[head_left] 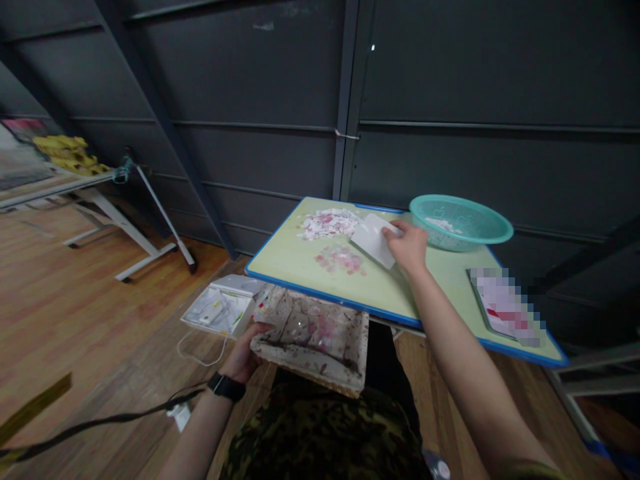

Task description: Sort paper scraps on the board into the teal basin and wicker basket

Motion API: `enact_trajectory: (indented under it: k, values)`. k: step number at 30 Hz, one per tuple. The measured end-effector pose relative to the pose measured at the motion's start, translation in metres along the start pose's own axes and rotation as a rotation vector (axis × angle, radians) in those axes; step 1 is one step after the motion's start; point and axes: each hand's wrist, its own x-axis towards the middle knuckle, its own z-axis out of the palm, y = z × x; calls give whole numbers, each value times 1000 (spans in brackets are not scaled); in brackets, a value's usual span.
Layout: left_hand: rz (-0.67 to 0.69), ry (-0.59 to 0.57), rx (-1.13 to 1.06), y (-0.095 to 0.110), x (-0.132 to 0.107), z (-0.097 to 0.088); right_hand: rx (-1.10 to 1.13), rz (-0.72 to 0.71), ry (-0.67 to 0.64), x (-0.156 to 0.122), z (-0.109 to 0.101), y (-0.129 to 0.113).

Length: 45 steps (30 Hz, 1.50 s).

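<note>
My right hand [409,245] reaches over a pale green table with a blue rim [280,272] and grips a white flat card [373,239], its edge resting on the tabletop. Left of the card lie two heaps of small pink and white bits: a larger heap [327,223] farther back and a smaller heap [341,259] nearer me. My left hand [244,357] holds a stained shallow cardboard tray [313,340] by its left rim, just below the table's front edge. Some pink bits lie inside the tray. A dark watch sits on my left wrist.
A teal plastic basket [460,222] stands at the back right of the table. A blurred flat sheet [505,307] lies at the right end. An open white box [223,307] with a cable sits on the wooden floor. A white-legged bench [125,220] stands far left.
</note>
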Motion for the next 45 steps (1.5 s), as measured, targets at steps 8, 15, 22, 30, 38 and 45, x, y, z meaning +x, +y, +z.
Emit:
enact_trajectory:
  k: [8, 15, 22, 30, 38, 45]
  values:
    - [-29, -11, 19, 1, -1, 2, 171, 107, -49, 11, 6, 14]
    - [-32, -57, 14, -4, 1, 2, 382, 174, -335, 5, 27, 18]
    - [-23, -47, 16, -8, -1, 5, 492, 180, -300, 3, 27, 11]
    - [-39, -61, 8, -11, 1, 4, 504, 70, -450, -1, 13, 5]
    - [-49, -55, 29, -12, 1, 3, 592, 112, -309, 2, 7, 6]
    - [-37, -67, 23, -12, 1, 4, 565, 78, -454, -1, 5, 3]
